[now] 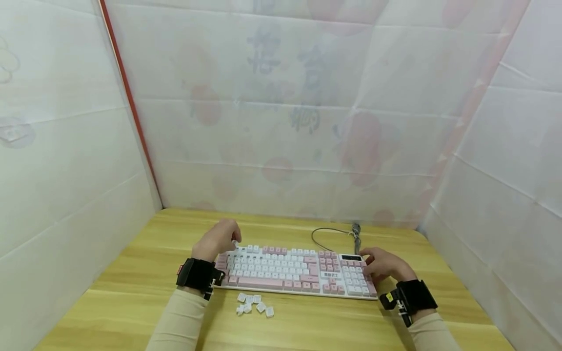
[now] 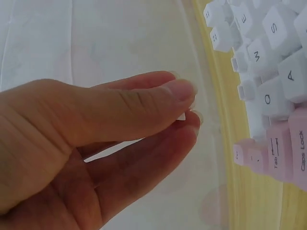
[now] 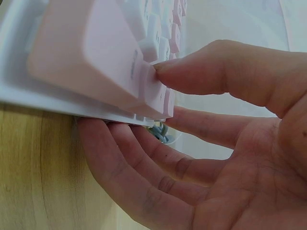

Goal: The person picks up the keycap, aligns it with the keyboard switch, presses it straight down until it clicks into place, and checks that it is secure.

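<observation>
A pink and white keyboard (image 1: pixel 274 282) lies on the table. Above its upper left corner, my left hand (image 1: pixel 217 240) pinches a small white keycap (image 2: pixel 181 116) between thumb and fingertips; most of the cap is hidden. Close to that hand, low bare switch posts (image 2: pixel 245 91) show among the number-row keys beside the Esc key (image 2: pixel 238 154). My right hand (image 1: pixel 386 264) grips the keyboard's right end, its thumb on a pink number-pad key (image 3: pixel 152 88) and its other fingers at the underside of the edge. Several loose white keycaps (image 1: pixel 261 307) lie in front of the keyboard.
A bundled grey cable (image 1: pixel 356 234) lies behind the keyboard's right part. White printed sheets (image 1: pixel 281 146) hang as walls at the back and both sides of the wooden table (image 1: pixel 325 324). A red strip (image 1: pixel 127 87) runs down the back left corner.
</observation>
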`<state>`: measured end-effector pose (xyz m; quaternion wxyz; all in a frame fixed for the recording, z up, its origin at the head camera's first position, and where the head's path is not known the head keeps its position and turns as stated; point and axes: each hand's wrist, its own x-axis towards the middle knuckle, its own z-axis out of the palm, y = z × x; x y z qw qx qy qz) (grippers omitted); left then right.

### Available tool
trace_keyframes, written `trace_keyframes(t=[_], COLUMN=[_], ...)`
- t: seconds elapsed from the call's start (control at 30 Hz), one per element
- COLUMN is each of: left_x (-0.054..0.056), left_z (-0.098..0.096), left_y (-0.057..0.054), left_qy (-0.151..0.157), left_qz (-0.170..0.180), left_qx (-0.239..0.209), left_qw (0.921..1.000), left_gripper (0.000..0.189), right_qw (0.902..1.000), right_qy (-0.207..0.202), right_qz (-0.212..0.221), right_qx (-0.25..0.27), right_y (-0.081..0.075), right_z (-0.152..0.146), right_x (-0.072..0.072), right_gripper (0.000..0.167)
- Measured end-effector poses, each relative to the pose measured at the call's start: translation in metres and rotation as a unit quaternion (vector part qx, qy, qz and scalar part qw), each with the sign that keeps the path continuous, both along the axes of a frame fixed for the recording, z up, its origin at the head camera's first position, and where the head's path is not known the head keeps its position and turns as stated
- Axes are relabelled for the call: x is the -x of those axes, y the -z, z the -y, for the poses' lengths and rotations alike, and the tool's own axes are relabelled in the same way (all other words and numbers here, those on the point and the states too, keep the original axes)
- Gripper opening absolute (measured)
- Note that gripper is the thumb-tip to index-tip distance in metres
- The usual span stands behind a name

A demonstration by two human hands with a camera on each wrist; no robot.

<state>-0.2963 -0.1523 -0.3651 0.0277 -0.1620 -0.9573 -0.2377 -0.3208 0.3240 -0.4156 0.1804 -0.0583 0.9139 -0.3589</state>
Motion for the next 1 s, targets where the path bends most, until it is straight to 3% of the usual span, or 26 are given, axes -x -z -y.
trace_keyframes(t=[0.2,1.0], left_x=[0.003,0.021], left_z=[-0.003,-0.006], left_y=[0.003,0.012], left_qy=[-0.025,-0.028], left_qz=[-0.001,0.031], left_qx=[0.003,0.007], left_qw=[0.9997,0.9991], left_gripper=[0.024,0.026], right_qw=[1.0,1.0], right_qy=[-0.002,-0.003], right_qz=[0.005,0.005], right_qx=[-0.001,-0.007], right_y=[-0.001,-0.003], right_z=[-0.001,0.001], right_x=[-0.001,0.0], right_gripper=[0.071,0.074])
